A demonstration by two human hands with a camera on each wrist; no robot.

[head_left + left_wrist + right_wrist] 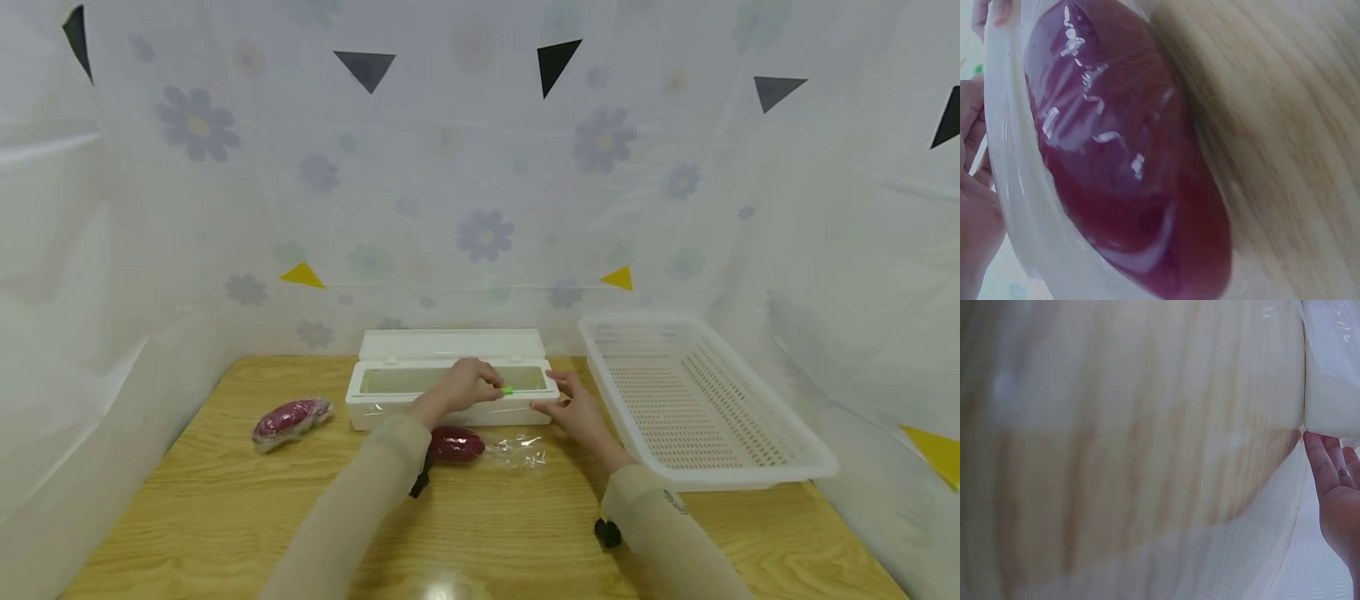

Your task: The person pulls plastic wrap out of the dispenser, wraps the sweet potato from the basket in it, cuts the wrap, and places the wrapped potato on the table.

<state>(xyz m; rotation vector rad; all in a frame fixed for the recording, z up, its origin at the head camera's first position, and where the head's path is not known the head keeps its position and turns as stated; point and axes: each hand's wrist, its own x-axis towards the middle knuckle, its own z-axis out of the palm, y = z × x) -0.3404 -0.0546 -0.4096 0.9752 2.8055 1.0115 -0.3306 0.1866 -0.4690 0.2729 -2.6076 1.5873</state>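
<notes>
A white cling film dispenser box [517,414] lies lengthwise near the back of the table, its lid [450,343] raised. My left hand [467,383] reaches over its front edge and pinches the small green slide cutter [507,391] towards the right. At the right end, my right hand [576,412] holds the box, with fingers spread over its corner. Clear film hangs down the box front. Below the left wrist lies an oval purple-red vegetable [459,445] under film, large in the left wrist view, partly hidden by the sleeve in the head view. Loose film [517,452] extends to its right.
Another purple-red vegetable [288,421], wrapped in clear film, lies on the left of the wooden table [487,533]. A white perforated plastic basket [750,477] stands on the right, close to the right forearm. Pale flowered sheeting [420,183] encloses the back and sides.
</notes>
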